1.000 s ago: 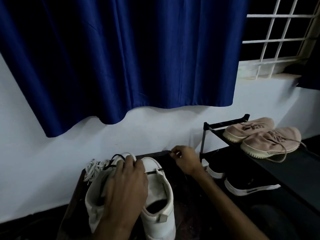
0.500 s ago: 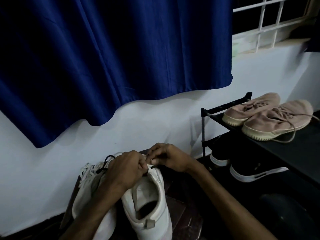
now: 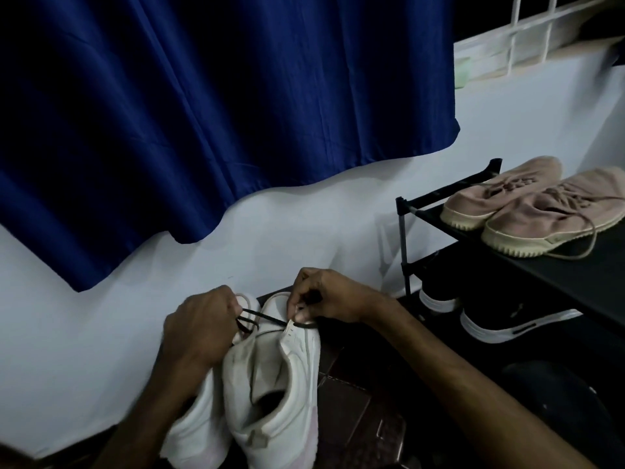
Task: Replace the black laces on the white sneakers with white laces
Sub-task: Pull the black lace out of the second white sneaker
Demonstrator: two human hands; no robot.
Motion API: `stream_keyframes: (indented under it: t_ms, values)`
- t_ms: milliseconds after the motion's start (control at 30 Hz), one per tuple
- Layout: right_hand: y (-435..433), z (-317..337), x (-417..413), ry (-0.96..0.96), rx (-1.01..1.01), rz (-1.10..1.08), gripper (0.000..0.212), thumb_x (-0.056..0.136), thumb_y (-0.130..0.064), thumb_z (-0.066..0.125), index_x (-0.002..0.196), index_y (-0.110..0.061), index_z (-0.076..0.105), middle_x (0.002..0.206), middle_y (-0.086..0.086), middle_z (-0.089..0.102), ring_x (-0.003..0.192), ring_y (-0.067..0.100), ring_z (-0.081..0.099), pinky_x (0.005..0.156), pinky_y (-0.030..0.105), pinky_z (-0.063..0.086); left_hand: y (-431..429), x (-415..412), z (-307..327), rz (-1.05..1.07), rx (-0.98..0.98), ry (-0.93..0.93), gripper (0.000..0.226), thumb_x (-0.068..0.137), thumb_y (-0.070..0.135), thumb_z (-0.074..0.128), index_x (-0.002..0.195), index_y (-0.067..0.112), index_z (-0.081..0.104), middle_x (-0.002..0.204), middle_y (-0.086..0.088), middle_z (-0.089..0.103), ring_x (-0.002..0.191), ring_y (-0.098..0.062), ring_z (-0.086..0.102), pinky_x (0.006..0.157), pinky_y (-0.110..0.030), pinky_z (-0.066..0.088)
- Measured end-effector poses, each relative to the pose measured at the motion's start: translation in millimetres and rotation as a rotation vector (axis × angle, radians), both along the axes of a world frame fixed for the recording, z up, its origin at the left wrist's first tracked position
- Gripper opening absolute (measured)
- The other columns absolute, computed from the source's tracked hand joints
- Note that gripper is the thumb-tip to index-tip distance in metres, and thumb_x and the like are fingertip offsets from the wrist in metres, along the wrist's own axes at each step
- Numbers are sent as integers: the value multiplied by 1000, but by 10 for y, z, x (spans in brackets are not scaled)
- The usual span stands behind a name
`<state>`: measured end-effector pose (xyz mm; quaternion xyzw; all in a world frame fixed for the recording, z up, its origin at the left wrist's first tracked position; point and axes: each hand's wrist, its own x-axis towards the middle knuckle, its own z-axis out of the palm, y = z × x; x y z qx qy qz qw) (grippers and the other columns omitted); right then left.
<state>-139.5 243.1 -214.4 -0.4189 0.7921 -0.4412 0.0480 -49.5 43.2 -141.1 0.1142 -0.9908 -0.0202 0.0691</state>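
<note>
The hands are apart now, not touching like before. The left hand (image 3: pixel 199 330) grips the black lace (image 3: pixel 265 318). The right hand (image 3: pixel 326 299), nearer the eyelet (image 3: pixel 290 328), pinches it. The white sneaker (image 3: pixel 270 384) points away, heel close.

Wall (image 3: pixel 304 238) close behind sneakers (image 3: pixel 280 384); shoe rack (image 3: pixel 404 238) blocks right side; curtain (image 3: pixel 220 113) hangs above; open dark tiled surface (image 3: pixel 355 418) between sneakers, rack.

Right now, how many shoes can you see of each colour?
White shoes: 2
Pink shoes: 2
Black shoes: 2
Total: 6 shoes
</note>
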Motion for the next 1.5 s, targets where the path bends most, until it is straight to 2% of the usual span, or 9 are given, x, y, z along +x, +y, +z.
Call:
stream_keyframes:
  t_ms: [200,467,667,767,900,1000,1100,1333,1500]
  values:
    - [-38,15,-27,-48,-4,-24,19,77,-17,79,94,-25,77,96,4,58,87,12,58,86,31,49,132,-26,151,-358,279,-66,17,84,27,70,96,39,66,91,22,67,81,0,61,78,-29,49]
    - [-45,-1,-42,-43,6,-32,18,78,-16,79,92,-26,76,93,1,56,85,12,58,84,31,49,308,-106,81,-440,-96,-154,3,82,31,66,80,34,67,88,18,68,84,-4,62,72,-23,41]
    - [-82,21,-37,25,78,19,15,80,-14,76,92,-22,73,94,8,58,87,19,59,86,38,49,-206,-238,315,5,-74,230,19,92,17,56,93,32,66,103,4,68,93,-23,64,77,-32,46]
    - [-86,29,-43,24,85,15,16,79,-15,76,92,-25,73,94,6,58,88,16,59,87,37,48,-368,-193,229,67,-111,16,19,92,16,54,96,30,66,110,1,65,99,-24,61,82,-35,48]
    - [-89,10,-42,-4,50,18,16,79,-16,77,91,-26,74,95,8,61,90,13,57,89,36,49,-210,-125,131,-233,31,182,10,95,24,56,101,30,62,109,13,57,102,-14,53,82,-36,45]
    - [-59,-2,-46,-30,26,4,16,79,-20,77,93,-28,75,95,4,59,90,12,57,90,35,49,70,-139,163,-466,84,-16,6,89,37,63,94,36,66,100,21,59,91,-1,55,79,-27,42]
    - [-53,-26,-37,-42,31,-15,18,79,-20,78,95,-27,75,95,4,56,89,15,59,90,38,49,232,-178,103,-497,-17,-219,17,77,40,72,93,35,66,98,20,63,88,-2,57,76,-25,41]
    - [-76,12,-50,27,92,-4,17,79,-21,75,93,-32,73,94,6,58,87,18,60,85,45,50,255,-214,82,-518,-398,-123,14,90,25,54,100,29,63,105,8,64,104,-15,57,83,-31,41]
    - [-78,26,-28,-2,103,-4,16,80,-20,76,90,-31,72,95,5,57,86,15,59,85,42,50,-261,-344,338,-122,-516,142,22,85,9,55,103,19,63,106,-2,63,100,-24,58,80,-37,41]
